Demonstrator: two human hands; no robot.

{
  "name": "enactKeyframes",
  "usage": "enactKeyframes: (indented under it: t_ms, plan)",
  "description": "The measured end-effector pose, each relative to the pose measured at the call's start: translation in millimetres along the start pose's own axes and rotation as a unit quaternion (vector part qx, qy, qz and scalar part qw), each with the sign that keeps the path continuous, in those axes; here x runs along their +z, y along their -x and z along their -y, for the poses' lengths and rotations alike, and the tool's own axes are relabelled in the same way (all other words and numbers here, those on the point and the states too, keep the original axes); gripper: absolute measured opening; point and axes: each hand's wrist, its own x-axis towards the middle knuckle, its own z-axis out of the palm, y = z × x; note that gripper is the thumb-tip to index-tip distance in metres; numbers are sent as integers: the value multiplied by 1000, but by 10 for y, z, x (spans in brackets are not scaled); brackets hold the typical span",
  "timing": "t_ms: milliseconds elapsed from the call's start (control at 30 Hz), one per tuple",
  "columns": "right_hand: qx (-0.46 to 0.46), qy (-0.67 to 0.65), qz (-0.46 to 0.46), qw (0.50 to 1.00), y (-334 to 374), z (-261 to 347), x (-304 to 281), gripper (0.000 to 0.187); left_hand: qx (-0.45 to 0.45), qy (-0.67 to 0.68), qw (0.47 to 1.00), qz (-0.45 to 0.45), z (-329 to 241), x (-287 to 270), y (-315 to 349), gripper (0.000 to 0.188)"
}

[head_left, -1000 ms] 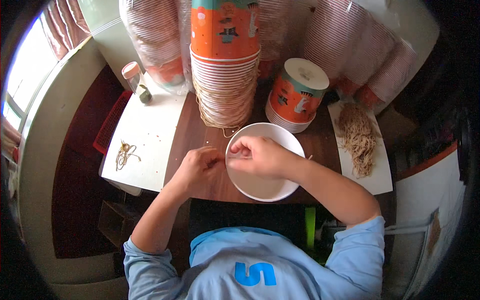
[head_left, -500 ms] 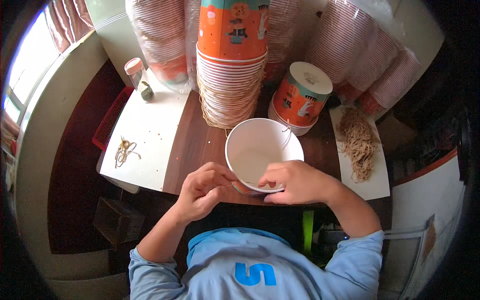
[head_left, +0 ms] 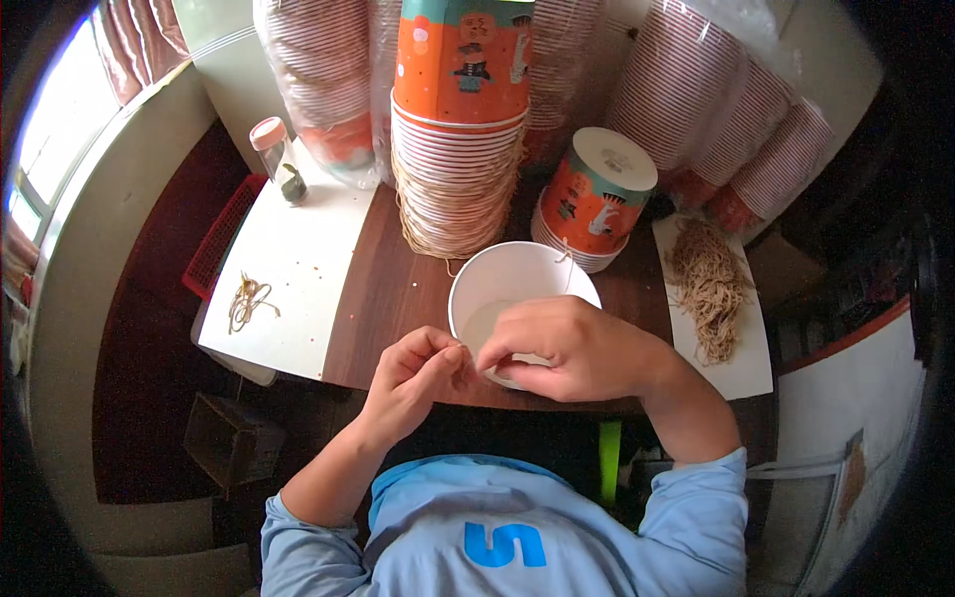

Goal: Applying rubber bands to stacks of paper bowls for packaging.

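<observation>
A white paper bucket (head_left: pixel 517 284) stands open on the brown table (head_left: pixel 388 298), right in front of me. A thin tan cord (head_left: pixel 563 253) hangs at its far rim. My right hand (head_left: pixel 572 348) covers the near rim and grips it. My left hand (head_left: pixel 416 370) is just left of the bucket. Its fingertips are pinched together against my right fingertips, on what looks like the end of a thin cord, barely visible.
A tall stack of orange printed buckets (head_left: pixel 460 129) stands behind, with a shorter upturned stack (head_left: pixel 595 199) to its right. Wrapped sleeves of red-striped cups (head_left: pixel 726 119) line the back. A heap of cords (head_left: pixel 708 284) lies on a white sheet at right. A few cords (head_left: pixel 247 298) lie on the left sheet, beside a small jar (head_left: pixel 271 144).
Both hands have come from the bucket's far-left rim to its near rim. The bucket has shifted slightly toward me.
</observation>
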Motion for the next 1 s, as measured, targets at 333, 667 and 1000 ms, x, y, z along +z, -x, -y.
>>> enactKeyframes:
  t_ms: [333,667,1000]
  plan:
    - [47,-82,-6,995,-289,-207,116,11,-24,16,999,15,22,57,8,8]
    - [18,115,-103,988,123,-127,205,14,-25,83,996,15,55,-68,54,9]
    - [7,149,-136,980,111,-150,395,12,22,-20,1000,-8,29,-27,82,6]
